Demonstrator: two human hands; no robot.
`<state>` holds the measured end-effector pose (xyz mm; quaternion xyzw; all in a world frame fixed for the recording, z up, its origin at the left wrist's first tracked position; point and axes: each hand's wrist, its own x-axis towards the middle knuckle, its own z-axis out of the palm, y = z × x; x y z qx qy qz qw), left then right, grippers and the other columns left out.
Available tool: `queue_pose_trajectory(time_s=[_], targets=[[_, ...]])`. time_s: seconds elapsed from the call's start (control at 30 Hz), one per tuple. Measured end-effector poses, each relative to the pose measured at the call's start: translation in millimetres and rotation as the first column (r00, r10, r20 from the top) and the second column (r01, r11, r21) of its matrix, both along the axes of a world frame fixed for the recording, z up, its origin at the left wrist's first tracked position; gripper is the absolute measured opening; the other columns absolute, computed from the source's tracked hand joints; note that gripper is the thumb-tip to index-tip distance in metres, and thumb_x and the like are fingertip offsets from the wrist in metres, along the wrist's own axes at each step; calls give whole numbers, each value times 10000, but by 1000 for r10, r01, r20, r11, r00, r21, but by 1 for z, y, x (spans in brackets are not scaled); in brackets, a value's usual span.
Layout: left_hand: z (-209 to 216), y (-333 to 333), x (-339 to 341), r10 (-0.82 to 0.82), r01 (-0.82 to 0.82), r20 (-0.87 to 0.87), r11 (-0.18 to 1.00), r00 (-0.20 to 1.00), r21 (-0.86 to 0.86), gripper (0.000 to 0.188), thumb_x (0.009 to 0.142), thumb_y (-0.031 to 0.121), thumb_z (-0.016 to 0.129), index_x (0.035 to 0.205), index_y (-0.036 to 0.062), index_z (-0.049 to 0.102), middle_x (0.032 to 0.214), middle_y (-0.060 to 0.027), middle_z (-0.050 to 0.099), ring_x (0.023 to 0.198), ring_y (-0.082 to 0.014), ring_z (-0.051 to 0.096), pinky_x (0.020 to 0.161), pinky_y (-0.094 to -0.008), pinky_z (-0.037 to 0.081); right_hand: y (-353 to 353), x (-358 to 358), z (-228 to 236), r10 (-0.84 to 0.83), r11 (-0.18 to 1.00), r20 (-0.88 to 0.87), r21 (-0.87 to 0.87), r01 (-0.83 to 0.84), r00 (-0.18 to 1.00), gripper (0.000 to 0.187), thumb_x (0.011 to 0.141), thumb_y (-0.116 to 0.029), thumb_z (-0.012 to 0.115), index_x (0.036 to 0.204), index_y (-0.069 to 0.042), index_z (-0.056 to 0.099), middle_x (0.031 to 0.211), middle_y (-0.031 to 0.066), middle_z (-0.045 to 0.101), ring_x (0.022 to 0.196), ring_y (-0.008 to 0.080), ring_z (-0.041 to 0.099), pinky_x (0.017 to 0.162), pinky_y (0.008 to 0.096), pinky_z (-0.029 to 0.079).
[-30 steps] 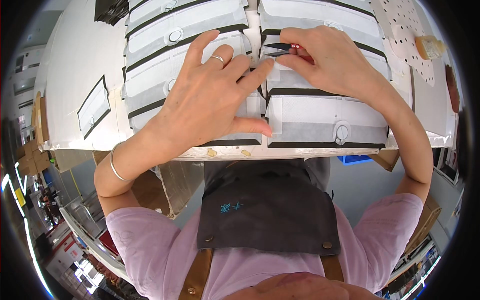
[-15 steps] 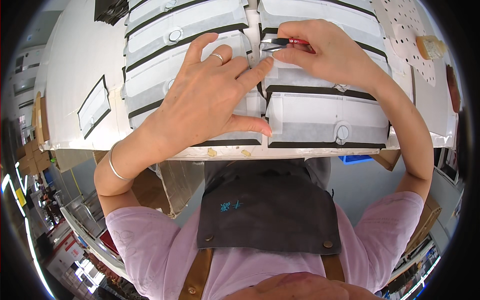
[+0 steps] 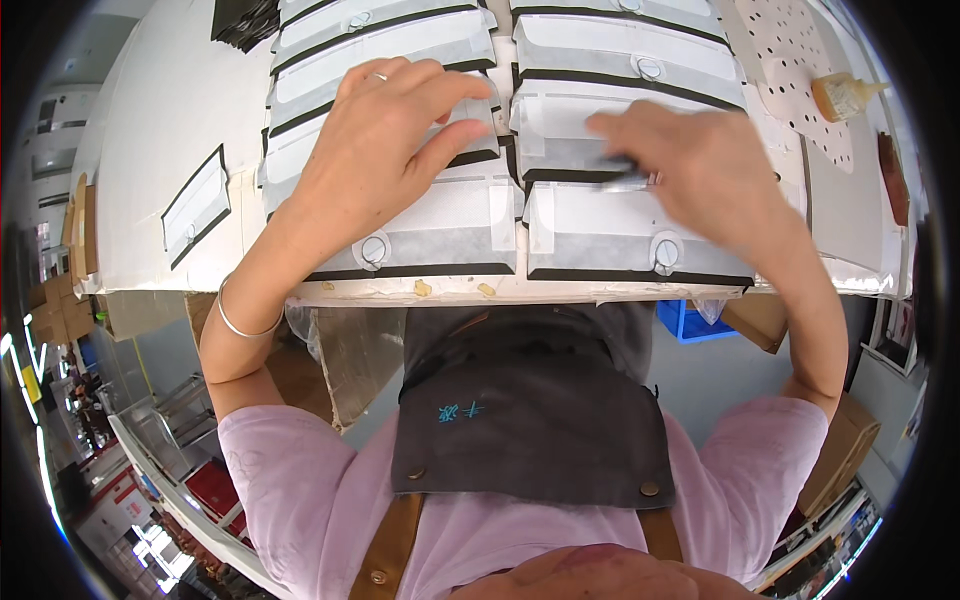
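Two columns of white-backed panels with black edges lie on the table, each visible round disc set near a panel's lower edge. My left hand [image 3: 385,135] hovers over the left column, above a near panel [image 3: 440,215]; thumb and forefinger are apart with nothing between them. My right hand [image 3: 700,170], smeared by motion, is over the right column. Closed in its palm are small thread snips [image 3: 628,183], their metal end showing below the fingers. Beneath them lies the nearest right panel [image 3: 590,215], with a round disc [image 3: 666,254].
A small separate panel [image 3: 195,207] lies at the left. Dark stacked pieces [image 3: 245,22] sit at the far left. On the right are a perforated white sheet [image 3: 790,60] and a small amber bottle [image 3: 843,97]. A blue crate [image 3: 690,325] shows below the table's edge.
Both hands have parted from the gap between the columns. My left hand has drawn to the left, and my right hand has come nearer with the thread snips turned into the palm.
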<state>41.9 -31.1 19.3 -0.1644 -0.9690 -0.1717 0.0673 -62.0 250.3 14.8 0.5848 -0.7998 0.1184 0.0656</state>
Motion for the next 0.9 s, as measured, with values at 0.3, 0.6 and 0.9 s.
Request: queue_pose_trajectory(time_s=[0.3, 0.6, 0.9], targets=[[-13, 2, 27, -120, 119, -10, 992, 993, -29, 473, 891, 258, 750, 1302, 45, 655, 1328, -102, 612, 1328, -331, 494, 1107, -450, 376, 19, 12, -9, 36, 980, -20, 194, -32, 999, 518, 822, -5, 595, 1323, -117, 657, 1424, -23, 632, 628, 229, 664, 555, 314, 522], [-26, 18, 7, -198, 188, -38, 966, 979, -178, 613, 920, 471, 669, 1389, 81, 602, 1459, -66, 568, 1496, -328, 342, 1205, -512, 265, 25, 10, -8, -7, 989, 97, 148, -7, 995, 599, 761, 4, 651, 1342, -137, 650, 1427, -32, 629, 715, 234, 692, 575, 330, 523], [13, -11, 3, 76, -160, -397, 970, 915, -183, 433, 974, 317, 673, 1351, 108, 636, 1354, -101, 648, 1409, -346, 471, 1143, -476, 349, 77, -4, 21, -259, 877, 363, -299, 375, 895, 457, 937, 105, 553, 1312, -123, 681, 1144, 64, 753, 864, 103, 701, 654, 211, 496]])
